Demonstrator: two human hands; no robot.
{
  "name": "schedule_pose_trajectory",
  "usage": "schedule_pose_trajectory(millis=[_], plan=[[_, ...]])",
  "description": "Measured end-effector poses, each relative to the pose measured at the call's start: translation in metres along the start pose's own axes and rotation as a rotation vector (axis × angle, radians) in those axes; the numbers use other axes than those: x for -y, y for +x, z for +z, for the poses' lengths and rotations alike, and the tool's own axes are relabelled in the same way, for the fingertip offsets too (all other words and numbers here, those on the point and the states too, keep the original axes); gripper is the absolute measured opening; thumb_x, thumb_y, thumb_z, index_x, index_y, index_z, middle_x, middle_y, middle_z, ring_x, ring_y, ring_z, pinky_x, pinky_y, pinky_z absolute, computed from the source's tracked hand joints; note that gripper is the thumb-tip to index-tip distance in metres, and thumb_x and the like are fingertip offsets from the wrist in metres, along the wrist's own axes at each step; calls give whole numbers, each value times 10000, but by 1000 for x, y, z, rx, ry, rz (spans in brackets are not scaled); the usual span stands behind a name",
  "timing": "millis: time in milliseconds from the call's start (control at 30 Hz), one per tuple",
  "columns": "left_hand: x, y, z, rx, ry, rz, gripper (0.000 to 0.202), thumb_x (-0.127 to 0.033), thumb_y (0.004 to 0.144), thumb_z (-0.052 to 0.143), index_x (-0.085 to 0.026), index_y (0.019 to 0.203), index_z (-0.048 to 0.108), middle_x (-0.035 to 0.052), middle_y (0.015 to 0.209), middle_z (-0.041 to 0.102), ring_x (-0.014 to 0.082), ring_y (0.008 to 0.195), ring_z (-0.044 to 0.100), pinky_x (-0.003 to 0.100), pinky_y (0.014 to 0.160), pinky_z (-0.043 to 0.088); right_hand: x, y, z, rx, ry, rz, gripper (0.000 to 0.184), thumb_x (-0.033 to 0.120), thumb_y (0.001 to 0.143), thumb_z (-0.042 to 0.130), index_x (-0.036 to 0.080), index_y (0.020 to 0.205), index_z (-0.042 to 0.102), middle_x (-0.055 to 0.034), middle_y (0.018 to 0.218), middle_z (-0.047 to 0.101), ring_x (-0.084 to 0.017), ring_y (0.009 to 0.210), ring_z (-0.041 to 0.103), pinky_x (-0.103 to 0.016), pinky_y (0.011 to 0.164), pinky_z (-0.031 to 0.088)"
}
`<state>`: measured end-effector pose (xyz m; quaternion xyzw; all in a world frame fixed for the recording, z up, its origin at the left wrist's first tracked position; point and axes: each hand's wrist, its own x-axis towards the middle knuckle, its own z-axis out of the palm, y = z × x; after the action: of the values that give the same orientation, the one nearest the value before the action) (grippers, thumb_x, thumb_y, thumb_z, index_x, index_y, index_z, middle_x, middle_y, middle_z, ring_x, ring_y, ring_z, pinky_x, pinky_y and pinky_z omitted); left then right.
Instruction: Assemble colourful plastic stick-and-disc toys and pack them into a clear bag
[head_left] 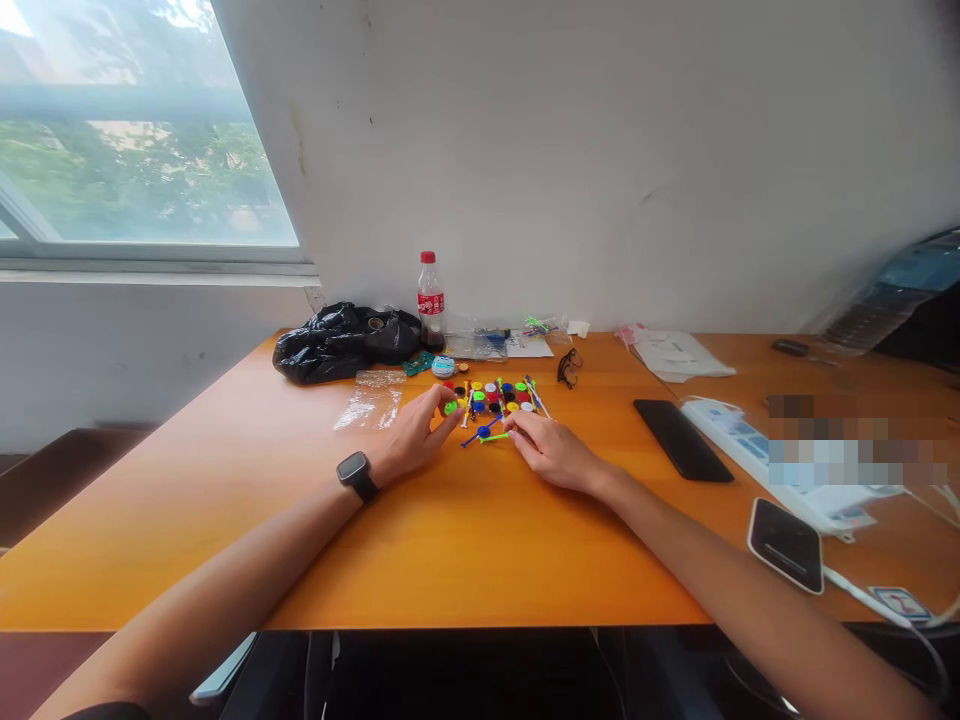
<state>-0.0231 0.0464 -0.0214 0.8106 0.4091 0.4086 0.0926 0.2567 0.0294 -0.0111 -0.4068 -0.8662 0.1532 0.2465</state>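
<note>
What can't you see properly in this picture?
All in the head view:
- Inside the black bag: its dark plastic hides it.
- Where the green stick ends: the right hand is in the way.
- Whether the left hand grips the green disc: too small to tell.
- Behind the blocky patch: pixels blur it.
- The whole window: the picture's edge cuts it off.

Broad bare worktop (pixel 480 560) between forearms, out to near edge; open stretch along left edge too. Far edge walled off: black bag (pixel 337 340), bottle (pixel 430 303) standing tall. Coloured pieces (pixel 499 392) crowd middle, between left hand (pixel 416 430) and right hand (pixel 559 452). Toward right edge, black phone (pixel 682 440), power strip (pixel 772 465) bar way.
</note>
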Motion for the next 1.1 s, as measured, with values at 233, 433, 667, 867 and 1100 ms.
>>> schedule_pose_trajectory(millis=[233,433,667,867,1100], plan=[[-41,-7,-1,90,-237,101,170,-374,1009,677,-206,1021,655,41,945,670,156,809,605,298,776,515,3,1,-8,-101,50,81,148,296,1051,473,234,975,584,-20,862,645,-190,722,562,-305,687,396],[-55,-22,16,440,-357,101,181,-378,967,735,-209,1031,721,35,898,660,139,747,585,261,697,491,-2,3,-7,-173,119,127,123,317,1025,505,233,942,539,-6,843,615,-182,696,541,-294,660,380],[-35,-16,23,366,-397,-74,226,-393,945,728,-183,1028,716,3,800,629,121,683,532,240,638,446,2,3,-6,-155,140,101,256,329,1076,411,236,846,473,-26,845,604,-204,776,556,-317,716,406],[-36,-14,21,378,-396,-130,303,-411,946,707,-189,1149,739,-22,734,580,113,642,485,229,591,394,9,1,-9,-152,152,111,310,387,1102,382,248,827,412,0,762,539,-194,691,493,-317,653,377],[-38,-12,19,384,-444,-159,322,-408,940,711,-187,1169,755,-5,763,631,117,646,495,233,597,407,3,3,-2,-208,233,53,294,406,1116,388,240,990,595,-41,923,670,-217,848,620,-348,808,470]])
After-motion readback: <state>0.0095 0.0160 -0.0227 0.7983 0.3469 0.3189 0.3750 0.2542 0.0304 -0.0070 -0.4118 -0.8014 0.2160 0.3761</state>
